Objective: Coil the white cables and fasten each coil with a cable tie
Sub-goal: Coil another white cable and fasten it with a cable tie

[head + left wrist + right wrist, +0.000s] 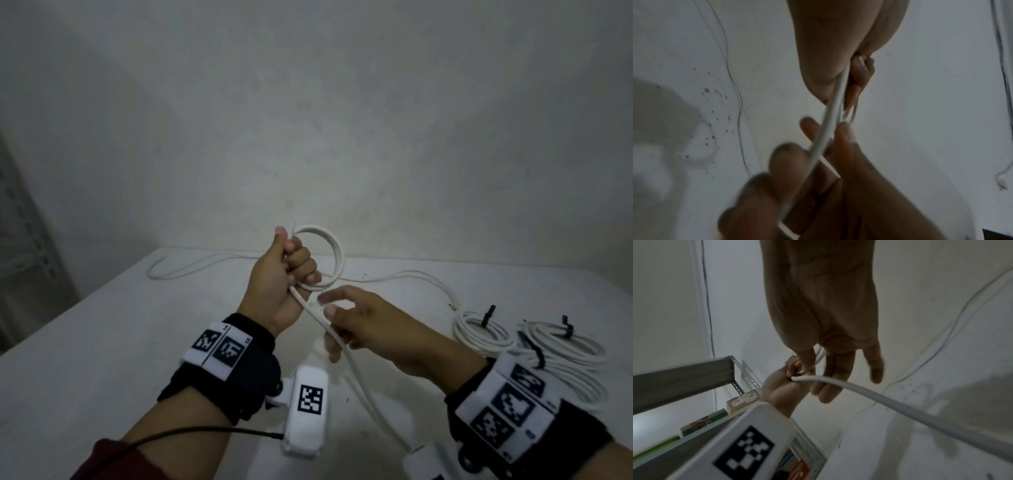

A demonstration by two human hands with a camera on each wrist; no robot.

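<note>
My left hand [284, 274] is raised above the white table [102, 342] and grips a small coil of white cable [337, 253] in its fist; a few loops stand up beyond the knuckles. From the fist a strand of the same cable [356, 370] runs down toward me. My right hand [363, 322] is just right of the fist, fingers spread and fairly straight, and the strand lies across them. In the right wrist view the strand [890, 402] leaves the left fist [781, 391]. The rest of the cable [191, 269] trails over the far table.
Two finished white coils [479, 332] [565, 349], each bound with a black cable tie [488, 313], lie at the right of the table. A loose cable end [454, 305] rests near them. A metal shelf [684, 378] stands on the left, and a wall rises behind the table.
</note>
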